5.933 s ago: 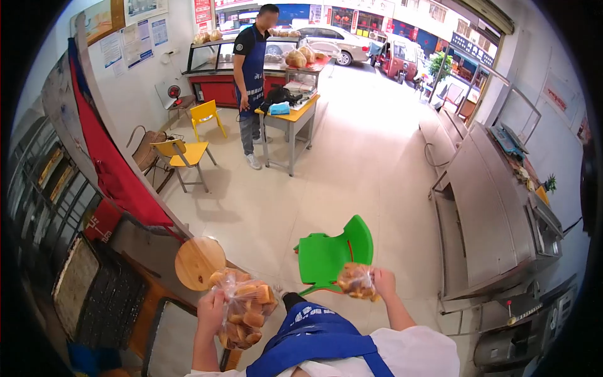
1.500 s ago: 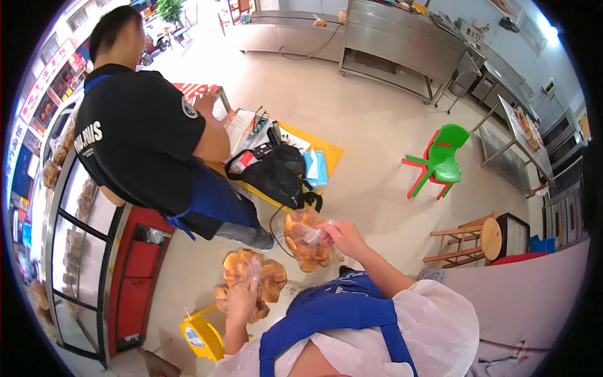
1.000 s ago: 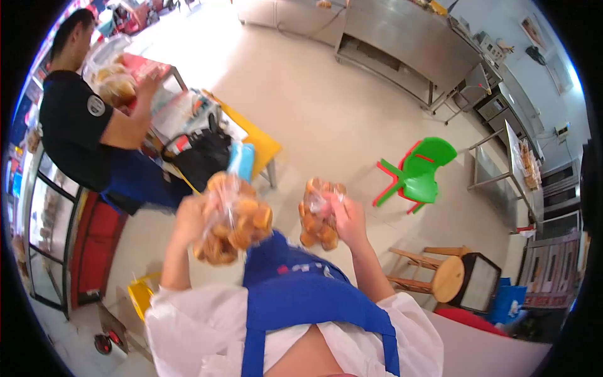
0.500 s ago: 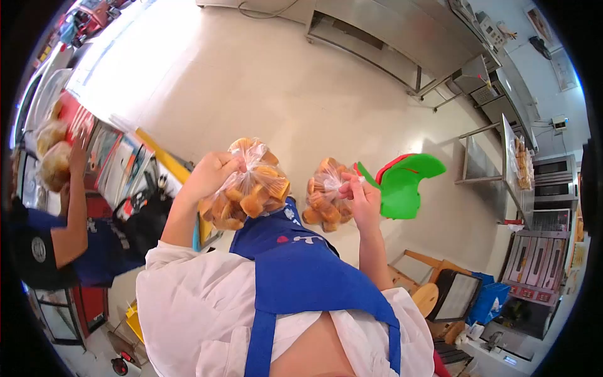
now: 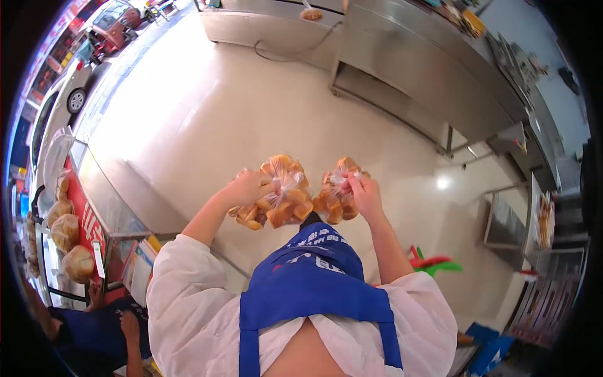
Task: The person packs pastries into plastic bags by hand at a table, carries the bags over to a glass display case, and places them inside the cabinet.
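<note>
My left hand (image 5: 254, 186) is closed on the gathered neck of a clear plastic bag of golden-brown bread pieces (image 5: 292, 204). More bread shows below and left of that hand; I cannot tell whether it belongs to a second bag. Close by on the right, another clear bag of bread pieces (image 5: 331, 202) hangs from my right hand (image 5: 364, 193), its fingers pinching the twisted top. Both hands are held out in front of my blue apron (image 5: 308, 276), above the pale floor. The bags are side by side, nearly touching.
On the left, bagged loaves (image 5: 78, 264) stand on a red-fronted counter (image 5: 88, 217) beside a co-worker in blue (image 5: 94, 339). Steel workbenches (image 5: 414, 69) line the far side, with a cable (image 5: 282, 60) on the floor. A green and red stool (image 5: 440, 265) is by my right elbow.
The view has shifted forward and away from the stool, which now sits lower, partly behind my right arm. The two bags have come closer together, still in my hands.
</note>
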Demonstrator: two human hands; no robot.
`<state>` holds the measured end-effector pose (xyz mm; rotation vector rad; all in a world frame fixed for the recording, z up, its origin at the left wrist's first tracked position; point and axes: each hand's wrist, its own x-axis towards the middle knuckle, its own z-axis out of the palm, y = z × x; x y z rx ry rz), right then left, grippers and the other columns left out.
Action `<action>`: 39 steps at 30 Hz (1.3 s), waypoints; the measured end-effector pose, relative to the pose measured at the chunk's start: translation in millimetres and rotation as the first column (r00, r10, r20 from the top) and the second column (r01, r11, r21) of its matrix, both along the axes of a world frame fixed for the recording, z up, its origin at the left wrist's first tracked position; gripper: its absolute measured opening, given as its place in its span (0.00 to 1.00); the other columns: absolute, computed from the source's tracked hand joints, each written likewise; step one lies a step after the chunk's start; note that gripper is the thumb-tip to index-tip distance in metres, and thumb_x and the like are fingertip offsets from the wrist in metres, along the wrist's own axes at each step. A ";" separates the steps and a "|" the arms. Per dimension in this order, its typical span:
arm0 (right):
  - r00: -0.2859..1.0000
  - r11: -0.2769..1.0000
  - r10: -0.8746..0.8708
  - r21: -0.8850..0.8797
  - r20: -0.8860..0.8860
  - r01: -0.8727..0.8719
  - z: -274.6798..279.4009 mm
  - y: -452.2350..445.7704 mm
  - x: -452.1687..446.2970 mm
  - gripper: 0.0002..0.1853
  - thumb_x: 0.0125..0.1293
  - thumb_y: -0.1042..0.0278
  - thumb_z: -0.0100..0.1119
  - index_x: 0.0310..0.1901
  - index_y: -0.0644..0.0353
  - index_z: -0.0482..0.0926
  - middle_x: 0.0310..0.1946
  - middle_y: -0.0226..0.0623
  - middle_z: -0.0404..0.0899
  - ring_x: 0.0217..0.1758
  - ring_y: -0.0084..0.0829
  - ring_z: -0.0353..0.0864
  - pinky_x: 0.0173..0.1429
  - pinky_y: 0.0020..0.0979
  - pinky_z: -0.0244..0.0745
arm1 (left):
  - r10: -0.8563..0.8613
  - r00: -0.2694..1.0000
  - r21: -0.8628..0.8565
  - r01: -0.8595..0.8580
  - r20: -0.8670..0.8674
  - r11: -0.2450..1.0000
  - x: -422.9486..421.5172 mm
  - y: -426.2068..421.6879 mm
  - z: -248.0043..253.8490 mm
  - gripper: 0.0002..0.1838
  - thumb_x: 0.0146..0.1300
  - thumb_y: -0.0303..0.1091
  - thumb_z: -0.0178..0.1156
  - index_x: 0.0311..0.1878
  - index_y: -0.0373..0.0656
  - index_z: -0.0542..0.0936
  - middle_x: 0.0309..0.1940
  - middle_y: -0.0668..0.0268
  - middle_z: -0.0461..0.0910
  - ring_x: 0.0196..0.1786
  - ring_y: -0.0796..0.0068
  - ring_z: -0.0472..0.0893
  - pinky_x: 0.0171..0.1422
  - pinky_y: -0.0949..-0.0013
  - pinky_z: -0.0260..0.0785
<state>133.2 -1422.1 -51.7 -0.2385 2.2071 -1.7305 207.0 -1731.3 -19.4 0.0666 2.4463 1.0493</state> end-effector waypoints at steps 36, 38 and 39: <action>0.901 0.891 -0.432 0.176 0.047 0.418 -196.4 -361.3 -1088.7 0.16 0.69 0.63 0.49 0.37 0.67 0.82 0.21 0.34 0.79 0.23 0.25 0.78 0.31 0.28 0.73 | -0.369 0.909 -0.483 0.239 -0.194 0.843 -1119.2 -483.1 -193.1 0.12 0.62 0.40 0.52 0.38 0.47 0.83 0.39 0.61 0.82 0.43 0.55 0.79 0.47 0.56 0.71; 0.891 0.856 -0.454 0.277 0.003 0.436 -211.8 -353.3 -1114.7 0.16 0.69 0.62 0.49 0.36 0.66 0.82 0.20 0.34 0.78 0.22 0.27 0.77 0.29 0.30 0.72 | -0.420 0.892 -0.485 0.298 -0.164 0.822 -1165.5 -482.1 -212.2 0.12 0.60 0.40 0.52 0.36 0.46 0.83 0.36 0.59 0.83 0.42 0.54 0.80 0.47 0.56 0.71; 0.893 0.854 -0.451 0.293 0.001 0.431 -220.0 -349.0 -1125.2 0.16 0.69 0.62 0.49 0.36 0.66 0.82 0.20 0.34 0.78 0.22 0.27 0.77 0.29 0.30 0.72 | -0.433 0.873 -0.477 0.290 -0.222 0.830 -1186.4 -482.2 -221.4 0.12 0.60 0.40 0.53 0.34 0.45 0.84 0.36 0.59 0.83 0.41 0.53 0.81 0.46 0.56 0.72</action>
